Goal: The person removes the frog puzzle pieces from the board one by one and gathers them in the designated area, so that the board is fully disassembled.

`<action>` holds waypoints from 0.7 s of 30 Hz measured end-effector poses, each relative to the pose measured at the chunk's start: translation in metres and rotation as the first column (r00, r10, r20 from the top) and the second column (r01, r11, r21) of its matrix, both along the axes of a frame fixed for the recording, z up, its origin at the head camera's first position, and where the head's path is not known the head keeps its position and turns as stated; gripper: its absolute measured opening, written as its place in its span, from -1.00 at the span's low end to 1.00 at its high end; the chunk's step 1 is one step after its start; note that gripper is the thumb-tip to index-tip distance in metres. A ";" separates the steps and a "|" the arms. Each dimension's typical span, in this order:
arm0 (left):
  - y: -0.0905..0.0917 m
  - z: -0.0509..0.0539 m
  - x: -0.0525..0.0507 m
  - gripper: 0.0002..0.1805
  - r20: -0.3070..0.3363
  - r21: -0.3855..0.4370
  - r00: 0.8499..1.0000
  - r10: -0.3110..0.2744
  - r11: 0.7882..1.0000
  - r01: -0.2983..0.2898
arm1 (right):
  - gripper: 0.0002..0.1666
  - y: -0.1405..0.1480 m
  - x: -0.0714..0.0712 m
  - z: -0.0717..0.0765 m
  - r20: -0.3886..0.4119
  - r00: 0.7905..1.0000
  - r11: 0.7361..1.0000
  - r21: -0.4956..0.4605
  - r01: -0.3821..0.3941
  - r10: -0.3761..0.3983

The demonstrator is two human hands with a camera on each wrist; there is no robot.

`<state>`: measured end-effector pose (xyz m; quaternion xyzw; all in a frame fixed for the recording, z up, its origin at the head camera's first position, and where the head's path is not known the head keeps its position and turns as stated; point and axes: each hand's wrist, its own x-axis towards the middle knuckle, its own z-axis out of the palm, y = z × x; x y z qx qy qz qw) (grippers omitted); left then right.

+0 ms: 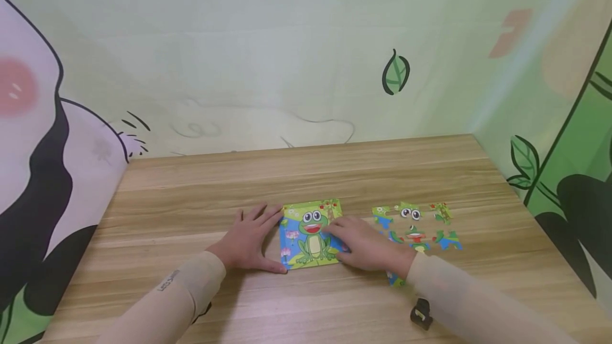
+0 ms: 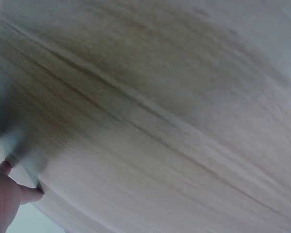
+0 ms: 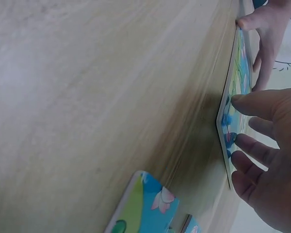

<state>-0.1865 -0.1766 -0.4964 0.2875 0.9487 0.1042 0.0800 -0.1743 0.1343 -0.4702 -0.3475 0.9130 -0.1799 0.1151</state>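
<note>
A square frog picture puzzle (image 1: 313, 238) lies flat on the wooden table in the head view. My left hand (image 1: 248, 240) is spread along its left side, fingertips at the upper corner and thumb at the lower one. Over the right edge is my right hand (image 1: 363, 243), hiding part of the picture. In the right wrist view, the thumb and fingertips of this hand (image 3: 274, 155) touch the board (image 3: 237, 82) near blue patches. Its fingers are slightly bent and apart, and no loose piece shows between them.
Several loose puzzle pieces (image 1: 415, 235) with frog parts lie right of the board, some behind the right wrist. A small black object (image 1: 421, 314) shows beside the right sleeve. Behind the wooden table (image 1: 191, 185) hangs a cartoon-printed backdrop (image 1: 311, 68).
</note>
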 end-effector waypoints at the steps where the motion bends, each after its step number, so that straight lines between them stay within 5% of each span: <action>1: 0.000 0.000 0.000 0.41 0.001 -0.001 1.000 0.001 1.000 -0.001 | -0.37 0.000 0.000 0.000 -0.001 1.000 1.000 0.002 0.002 -0.002; 14: -0.001 -0.002 -0.001 0.41 0.005 0.000 1.000 0.000 1.000 0.000 | -0.39 -0.004 -0.006 0.001 0.051 0.999 1.000 -0.013 0.005 -0.004; 21: 0.000 -0.003 -0.001 0.42 -0.004 -0.003 1.000 0.002 1.000 -0.002 | -0.57 -0.006 -0.005 0.001 0.029 0.999 0.999 -0.027 0.027 -0.026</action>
